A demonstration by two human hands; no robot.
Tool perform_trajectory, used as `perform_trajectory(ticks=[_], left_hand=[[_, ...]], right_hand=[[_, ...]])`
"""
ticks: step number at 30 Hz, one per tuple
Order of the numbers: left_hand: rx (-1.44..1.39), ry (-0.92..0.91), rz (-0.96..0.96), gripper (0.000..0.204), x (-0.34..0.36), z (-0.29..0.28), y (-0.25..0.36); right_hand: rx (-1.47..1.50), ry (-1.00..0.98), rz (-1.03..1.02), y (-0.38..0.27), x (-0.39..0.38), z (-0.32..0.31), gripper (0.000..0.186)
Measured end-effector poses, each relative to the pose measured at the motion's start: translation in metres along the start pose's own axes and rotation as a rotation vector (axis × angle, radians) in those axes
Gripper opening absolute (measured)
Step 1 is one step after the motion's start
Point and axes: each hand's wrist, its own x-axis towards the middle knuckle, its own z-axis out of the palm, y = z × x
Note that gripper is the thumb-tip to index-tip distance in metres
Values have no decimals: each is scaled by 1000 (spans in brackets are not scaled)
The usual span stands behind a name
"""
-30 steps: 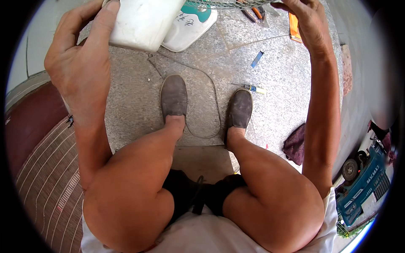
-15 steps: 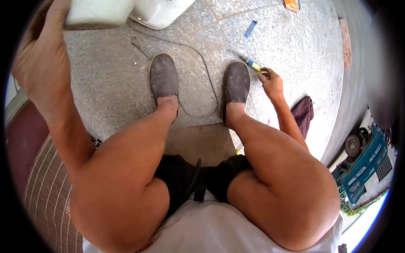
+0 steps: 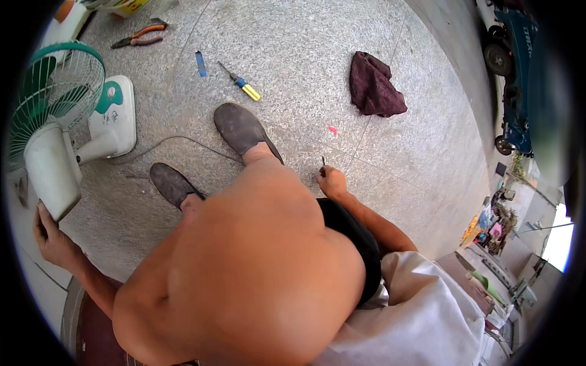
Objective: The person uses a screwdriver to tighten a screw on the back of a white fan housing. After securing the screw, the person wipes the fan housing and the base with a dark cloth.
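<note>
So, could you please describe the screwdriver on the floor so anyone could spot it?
From the fan at the left, look across the floor to the right shoe. Just beyond it lies the screwdriver: unlike the blue strip and the pliers nearby, it has a yellow-and-blue handle.

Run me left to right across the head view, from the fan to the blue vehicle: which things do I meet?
Fan, pliers, blue strip, screwdriver, right hand with a slim object in its fingers, dark red cloth, blue vehicle.
</note>
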Motion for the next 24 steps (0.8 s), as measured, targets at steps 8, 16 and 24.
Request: perform_trajectory(ticks=[8,16,24], left_hand=[[-60,-54,57,37,10,5,-10],[92,5,107,38,20,-9,-24],[61,-102,74,41,11,24,-41]], right_hand=[[103,58,284,30,-16,5,35],[1,-174,251,49,-26,38,25],[225,172,3,68,-9,-11,28]])
